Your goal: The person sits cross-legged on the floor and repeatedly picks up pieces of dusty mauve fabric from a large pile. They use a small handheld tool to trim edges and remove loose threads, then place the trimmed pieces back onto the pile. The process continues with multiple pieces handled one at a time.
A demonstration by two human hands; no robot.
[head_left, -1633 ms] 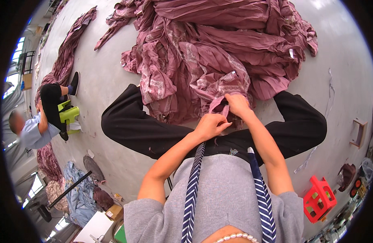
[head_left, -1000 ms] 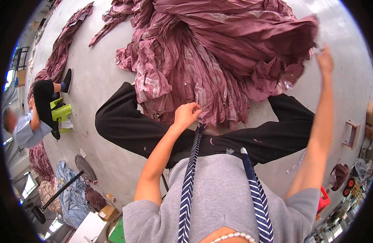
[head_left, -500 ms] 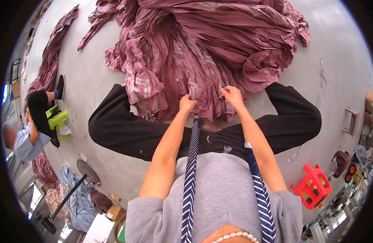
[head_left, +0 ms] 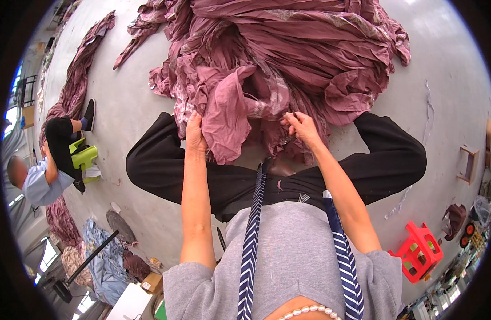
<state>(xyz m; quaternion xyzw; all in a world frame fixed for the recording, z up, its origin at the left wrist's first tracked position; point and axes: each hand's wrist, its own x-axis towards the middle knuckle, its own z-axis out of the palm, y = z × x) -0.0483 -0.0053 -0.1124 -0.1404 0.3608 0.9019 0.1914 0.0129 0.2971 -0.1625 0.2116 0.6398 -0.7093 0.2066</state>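
A big heap of mauve patterned fabric [head_left: 309, 50] lies gathered between my spread legs. My left hand [head_left: 196, 133] is closed on the left edge of a raised fold of this cloth, which hangs beside it. To the right, my right hand [head_left: 303, 128] has thumb and fingers pinched together at the near edge of the heap. Whatever sits between those fingertips is too small to make out. A striped navy strap [head_left: 252, 229] runs down my front, its far end close to the cloth.
At the left, another person [head_left: 40, 181] sits on a green stool [head_left: 85, 157] beside a long strip of mauve cloth [head_left: 74, 80]. A red plastic stool [head_left: 418, 253] stands at the right. Blue cloth [head_left: 104, 261] and a cardboard box [head_left: 151, 282] are at lower left.
My left hand has moved left, lifting and spreading a fold of the mauve cloth. My right hand stays pinched in nearly the same place.
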